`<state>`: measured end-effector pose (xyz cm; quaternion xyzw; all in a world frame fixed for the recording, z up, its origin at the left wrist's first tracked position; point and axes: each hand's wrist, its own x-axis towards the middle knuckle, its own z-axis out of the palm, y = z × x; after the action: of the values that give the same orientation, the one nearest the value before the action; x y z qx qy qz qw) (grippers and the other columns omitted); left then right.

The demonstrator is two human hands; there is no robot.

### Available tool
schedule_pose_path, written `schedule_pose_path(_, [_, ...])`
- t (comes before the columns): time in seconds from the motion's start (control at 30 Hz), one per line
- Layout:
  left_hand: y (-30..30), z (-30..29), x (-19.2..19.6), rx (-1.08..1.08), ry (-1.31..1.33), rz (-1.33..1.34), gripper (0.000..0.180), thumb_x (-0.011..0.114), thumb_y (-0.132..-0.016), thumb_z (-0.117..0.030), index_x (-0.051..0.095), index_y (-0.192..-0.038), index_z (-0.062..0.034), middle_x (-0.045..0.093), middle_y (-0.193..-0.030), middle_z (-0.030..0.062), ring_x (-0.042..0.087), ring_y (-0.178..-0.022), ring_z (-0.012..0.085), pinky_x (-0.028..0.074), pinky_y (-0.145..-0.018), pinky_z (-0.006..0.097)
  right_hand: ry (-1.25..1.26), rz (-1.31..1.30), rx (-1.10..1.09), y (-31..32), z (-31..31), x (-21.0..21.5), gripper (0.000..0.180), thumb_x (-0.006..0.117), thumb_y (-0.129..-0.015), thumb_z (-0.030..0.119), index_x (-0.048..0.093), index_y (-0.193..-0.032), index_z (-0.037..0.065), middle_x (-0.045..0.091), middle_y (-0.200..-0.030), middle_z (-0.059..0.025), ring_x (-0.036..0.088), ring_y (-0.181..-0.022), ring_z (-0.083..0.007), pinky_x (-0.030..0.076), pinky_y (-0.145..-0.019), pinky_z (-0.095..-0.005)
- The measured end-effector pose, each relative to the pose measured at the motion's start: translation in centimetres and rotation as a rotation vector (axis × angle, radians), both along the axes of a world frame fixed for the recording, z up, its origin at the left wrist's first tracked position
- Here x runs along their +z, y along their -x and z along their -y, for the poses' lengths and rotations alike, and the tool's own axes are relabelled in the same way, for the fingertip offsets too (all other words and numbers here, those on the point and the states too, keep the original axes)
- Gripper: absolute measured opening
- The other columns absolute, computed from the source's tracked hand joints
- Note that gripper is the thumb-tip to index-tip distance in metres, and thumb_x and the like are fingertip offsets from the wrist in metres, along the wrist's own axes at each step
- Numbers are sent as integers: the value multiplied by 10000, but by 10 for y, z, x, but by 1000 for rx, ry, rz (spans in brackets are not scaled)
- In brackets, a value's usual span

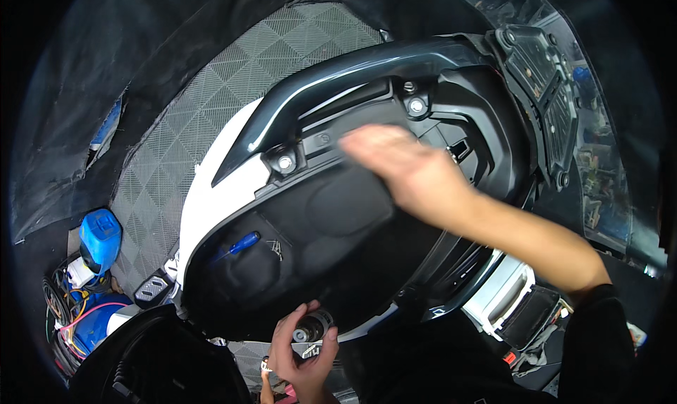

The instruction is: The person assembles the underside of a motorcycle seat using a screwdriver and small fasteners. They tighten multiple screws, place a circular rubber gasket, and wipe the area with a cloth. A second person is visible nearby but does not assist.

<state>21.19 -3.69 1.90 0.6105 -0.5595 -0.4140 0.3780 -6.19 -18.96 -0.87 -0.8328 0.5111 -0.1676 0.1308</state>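
Below me lies the open under-seat storage compartment point(338, 256) of a scooter with white side panels. At its near edge, my left hand point(300, 354) is closed around a dark, round-ended object with a metal centre point(302, 335), seen end-on; its exact kind is unclear. My right hand point(398, 161) reaches over the compartment's far side from the right. Motion blurs its fingers, so whether they hold anything cannot be made out. On the compartment floor rest a blue-handled screwdriver point(245, 243) and several small screws point(276, 249).
A dark grab rail point(317, 69) curves along the far side, beside mounting bolts point(284, 163). A black rear rack point(539, 97) stands at the right. A blue jug point(101, 236) and tangled cables sit at the left. A white case point(504, 298) lies at the lower right.
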Motion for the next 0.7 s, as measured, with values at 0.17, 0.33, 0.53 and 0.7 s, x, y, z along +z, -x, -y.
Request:
schedule_pose_path(0.17, [10, -13, 1, 95, -29, -41, 487, 768, -828, -81, 594, -1251, 87, 723, -1058, 227, 721, -975, 279, 576, -905, 379, 35, 92, 86, -26, 9, -7, 436, 588, -862, 33, 594, -1294, -30, 642, -1336, -193, 631, -1249, -302, 488, -1106, -385])
schedule_pose_path(0.33, [9, -18, 1, -2, -11, 8, 488, 792, -799, -43, 604, -1230, 88, 721, -1054, 220, 724, -984, 286, 569, -924, 380, -9, -202, -103, 62, -30, 9, 673, 636, -757, -27, 518, -1419, -32, 587, -1426, -212, 662, -1215, -295, 565, -1017, -368])
schedule_pose_path(0.53, [9, -7, 9, -82, -2, 27, 466, 776, -815, -29, 603, -1228, 98, 720, -1062, 226, 721, -997, 290, 579, -912, 387, -120, 27, -301, 33, -30, 10, 608, 558, -851, -114, 507, -1444, 12, 583, -1436, -161, 686, -1074, -360, 624, -770, -417])
schedule_pose_path(0.7, [14, -13, 0, -4, 31, -66, 460, 752, -834, -20, 590, -1245, 111, 695, -1105, 236, 718, -1012, 299, 588, -917, 402, -186, 17, -371, 44, -111, 15, 679, 505, -871, -20, 356, -1532, -55, 494, -1510, -235, 552, -1327, -357, 512, -1043, -407])
